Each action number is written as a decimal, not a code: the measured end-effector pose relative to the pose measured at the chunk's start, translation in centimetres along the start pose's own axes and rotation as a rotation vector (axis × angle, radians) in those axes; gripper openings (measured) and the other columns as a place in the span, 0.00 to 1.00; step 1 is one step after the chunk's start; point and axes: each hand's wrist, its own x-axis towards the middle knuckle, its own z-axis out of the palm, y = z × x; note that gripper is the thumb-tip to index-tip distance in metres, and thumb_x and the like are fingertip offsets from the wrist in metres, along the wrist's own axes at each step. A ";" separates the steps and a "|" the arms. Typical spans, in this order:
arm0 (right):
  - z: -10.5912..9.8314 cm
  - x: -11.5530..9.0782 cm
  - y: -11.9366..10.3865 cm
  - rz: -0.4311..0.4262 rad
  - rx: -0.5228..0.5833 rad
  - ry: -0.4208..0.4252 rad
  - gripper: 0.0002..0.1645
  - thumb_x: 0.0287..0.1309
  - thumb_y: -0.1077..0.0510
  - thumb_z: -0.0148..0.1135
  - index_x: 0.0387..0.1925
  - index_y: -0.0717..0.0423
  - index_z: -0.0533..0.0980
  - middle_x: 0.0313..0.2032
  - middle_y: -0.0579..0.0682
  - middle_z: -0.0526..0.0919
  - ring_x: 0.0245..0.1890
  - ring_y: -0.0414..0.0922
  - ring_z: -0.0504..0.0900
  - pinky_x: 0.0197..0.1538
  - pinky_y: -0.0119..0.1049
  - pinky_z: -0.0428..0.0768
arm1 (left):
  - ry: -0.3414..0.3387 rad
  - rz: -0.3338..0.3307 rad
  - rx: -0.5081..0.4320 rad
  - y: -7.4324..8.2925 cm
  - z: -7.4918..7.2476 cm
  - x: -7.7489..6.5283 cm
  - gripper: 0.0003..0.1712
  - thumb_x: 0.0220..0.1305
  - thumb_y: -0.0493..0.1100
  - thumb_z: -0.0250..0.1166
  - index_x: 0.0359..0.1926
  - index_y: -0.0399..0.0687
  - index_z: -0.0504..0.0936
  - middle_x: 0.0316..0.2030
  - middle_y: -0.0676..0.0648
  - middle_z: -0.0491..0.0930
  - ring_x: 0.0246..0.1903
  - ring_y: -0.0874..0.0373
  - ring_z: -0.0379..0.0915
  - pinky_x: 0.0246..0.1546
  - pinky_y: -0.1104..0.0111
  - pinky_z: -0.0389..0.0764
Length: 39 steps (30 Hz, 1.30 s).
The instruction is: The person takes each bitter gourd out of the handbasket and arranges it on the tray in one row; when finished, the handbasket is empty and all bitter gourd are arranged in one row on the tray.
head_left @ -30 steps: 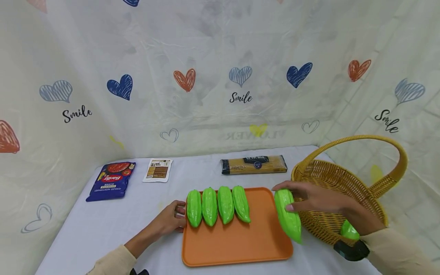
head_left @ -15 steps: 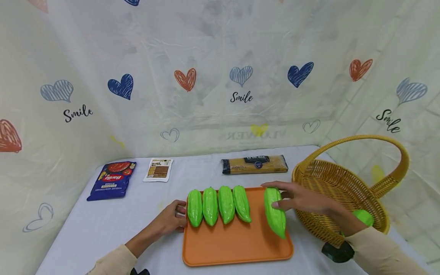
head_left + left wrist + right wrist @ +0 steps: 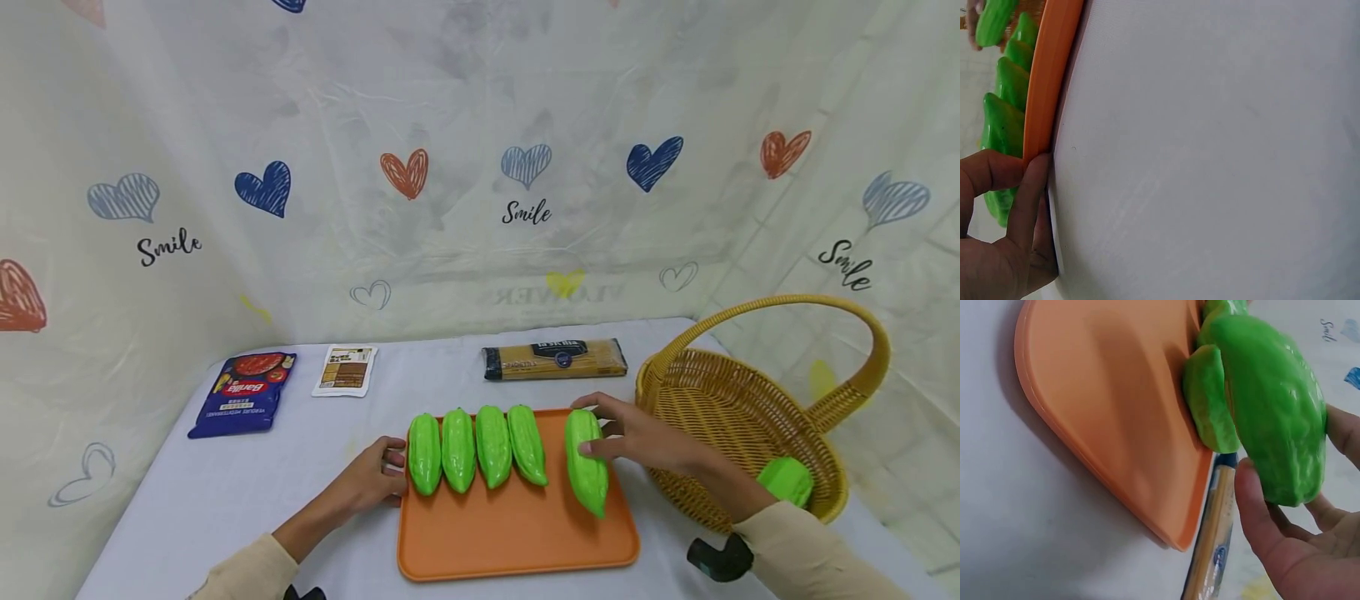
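Observation:
My right hand [image 3: 637, 432] grips a glossy, ridged green bitter melon [image 3: 587, 471] by its sides. The right wrist view shows this bitter melon [image 3: 1279, 412] raised over the orange tray [image 3: 1129, 381], its shadow falling on the tray floor. Several matching bitter melons [image 3: 492, 447] lie side by side along the far left part of the tray [image 3: 510, 542]. At the tray's left edge is my left hand [image 3: 372, 477]; in the left wrist view its thumb and finger pinch the orange rim [image 3: 1047, 81]. Another green bitter melon [image 3: 786, 481] sits in the wicker basket [image 3: 712, 387].
The basket with its tall arched handle [image 3: 795, 302] stands to the tray's right. Behind the tray lies a spaghetti pack [image 3: 555, 360]. Farther left are a small white-and-brown packet [image 3: 345, 372] and a blue Barilla pouch [image 3: 242, 396]. A printed curtain [image 3: 465, 250] hangs behind the table.
My right hand has carried the bitter melon leftward from the tray's right edge to above its right half. More of the bitter melon in the basket shows. My left hand stays at the tray's edge.

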 end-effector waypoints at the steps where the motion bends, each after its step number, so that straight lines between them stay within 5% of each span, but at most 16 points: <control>1: 0.1 0.1 0.1 0.000 -0.004 0.007 0.36 0.64 0.52 0.65 0.68 0.57 0.63 0.55 0.62 0.74 0.52 0.53 0.78 0.49 0.43 0.81 | -0.001 0.003 -0.002 0.0 0.0 0.0 0.39 0.48 0.29 0.64 0.65 0.31 0.65 0.48 0.38 0.71 0.42 0.52 0.76 0.35 0.60 0.89; 20: 2.3 2.0 0.4 0.100 -0.016 0.162 0.38 0.62 0.52 0.68 0.68 0.60 0.64 0.59 0.67 0.73 0.48 0.52 0.82 0.45 0.42 0.83 | -0.018 0.020 -0.012 -0.1 -0.1 -0.1 0.40 0.50 0.30 0.65 0.66 0.30 0.64 0.50 0.37 0.71 0.43 0.52 0.77 0.35 0.59 0.88; 39: 3.2 4.5 1.8 0.203 -0.080 0.316 0.41 0.63 0.47 0.66 0.73 0.55 0.63 0.64 0.67 0.73 0.63 0.63 0.73 0.57 0.56 0.80 | -0.021 0.014 -0.009 0.2 -0.3 -0.2 0.40 0.50 0.31 0.66 0.66 0.30 0.64 0.50 0.38 0.72 0.43 0.52 0.77 0.35 0.59 0.88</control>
